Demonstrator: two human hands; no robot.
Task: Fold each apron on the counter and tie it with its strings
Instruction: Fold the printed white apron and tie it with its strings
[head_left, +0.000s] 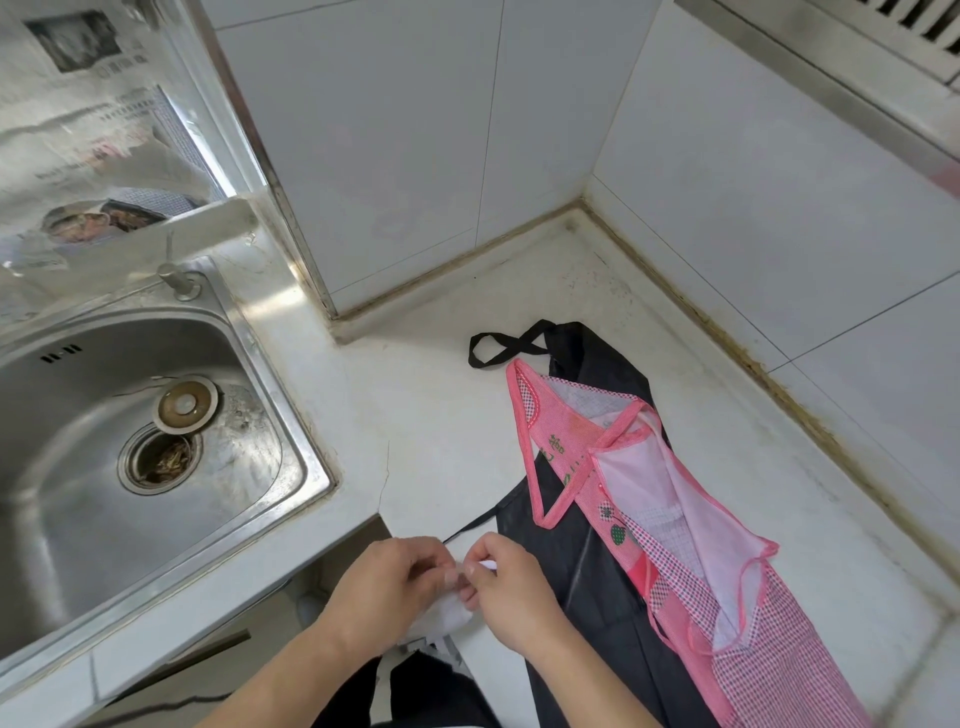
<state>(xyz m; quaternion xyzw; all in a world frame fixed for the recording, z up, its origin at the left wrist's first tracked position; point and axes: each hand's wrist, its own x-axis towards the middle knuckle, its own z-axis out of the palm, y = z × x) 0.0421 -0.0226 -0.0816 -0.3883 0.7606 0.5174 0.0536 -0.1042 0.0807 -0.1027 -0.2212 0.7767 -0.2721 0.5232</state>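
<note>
A black apron (582, 566) lies spread on the white counter (441, 405), its neck loop (498, 345) towards the back wall. On top of it lies a pink checked apron (691, 530) with pink trim, running off the lower right. At the counter's front edge my left hand (387, 587) and my right hand (511, 592) meet, both pinching a small white folded bundle (454, 613) with a white string end (488, 565) between the fingertips. A thin black apron string (470, 529) runs just behind my hands.
A steel sink (135, 457) with an open drain and a loose plug fills the left. Tiled walls close the corner behind and to the right. A window with newspaper on it is at the upper left.
</note>
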